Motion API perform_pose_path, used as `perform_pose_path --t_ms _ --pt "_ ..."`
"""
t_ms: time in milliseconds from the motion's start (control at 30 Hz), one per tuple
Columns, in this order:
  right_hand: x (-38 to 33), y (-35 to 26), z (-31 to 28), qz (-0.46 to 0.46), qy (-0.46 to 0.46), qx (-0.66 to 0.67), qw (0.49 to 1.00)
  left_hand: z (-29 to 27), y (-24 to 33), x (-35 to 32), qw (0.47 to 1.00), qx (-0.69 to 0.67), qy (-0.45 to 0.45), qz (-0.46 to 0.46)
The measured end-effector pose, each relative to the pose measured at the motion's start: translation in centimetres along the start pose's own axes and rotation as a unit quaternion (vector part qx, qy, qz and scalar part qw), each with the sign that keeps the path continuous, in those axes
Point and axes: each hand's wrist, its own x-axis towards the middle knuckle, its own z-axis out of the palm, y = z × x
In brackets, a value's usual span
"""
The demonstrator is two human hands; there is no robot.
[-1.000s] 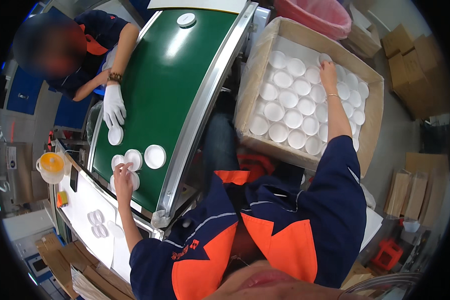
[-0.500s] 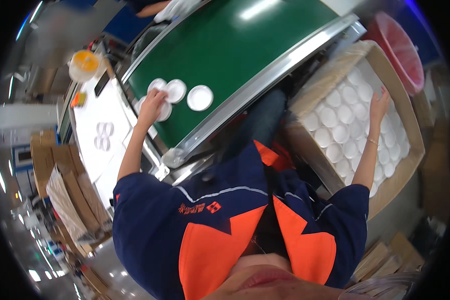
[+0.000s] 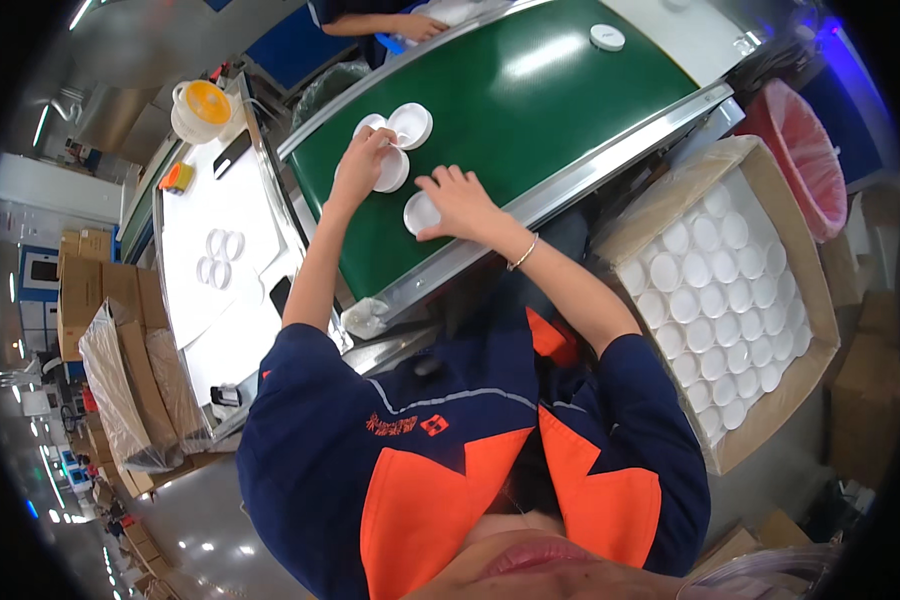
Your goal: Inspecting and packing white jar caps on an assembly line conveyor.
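Several shallow white round lids lie on a green conveyor belt (image 3: 540,130). At the left end of the belt, my left hand (image 3: 363,160) has its fingers closed on one of the clustered lids, partly hidden by the fingers. A lid with its hollow side up (image 3: 411,125) lies just beyond that hand, and another lid (image 3: 394,172) sits beside its fingers. My right hand (image 3: 462,207) reaches over the belt's near edge, fingers spread. Its thumb and index finger lie around a separate lid (image 3: 421,214), whose right side the hand covers.
At right stands a cardboard carton (image 3: 820,350) holding rows of white lids, beside a pink lined bin (image 3: 795,150). A white worktable (image 3: 195,210) at left bears several rings and a yellow-topped tub (image 3: 205,105). Another lid (image 3: 607,38) lies far up the belt, near a co-worker's hand (image 3: 420,27).
My right hand has come from over the carton to the lone lid on the belt. My left hand stays at the lid cluster. The view has shifted, and a lid now shows farther up the belt.
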Motion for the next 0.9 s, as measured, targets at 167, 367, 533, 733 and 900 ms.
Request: perform_pose_path --t_ms 167,367,533,733,900 --pt "-0.1 -0.9 -1.3 -0.019 -0.039 0.035 0.998 2.1 0.4 2.1 1.0 -0.017 0.011 -0.017" --pt "-4.9 3.3 -9.4 0.183 0.159 0.601 0.762 1.0 6.0 1.8 0.801 -0.57 0.116 -0.14" --pt "-10.5 -1.4 -17.4 -0.055 0.205 0.913 0.347 -0.1 14.2 -2.4 0.249 -0.941 -0.067 -0.22" --pt "-14.5 -3.8 -18.2 -0.09 0.223 0.921 0.306 1.2 21.5 -5.7 0.473 -0.868 -0.046 -0.144" --pt "-17.0 -4.1 -18.4 -0.129 0.224 0.908 0.331 0.9 23.1 -9.7 0.855 -0.499 -0.044 -0.131"
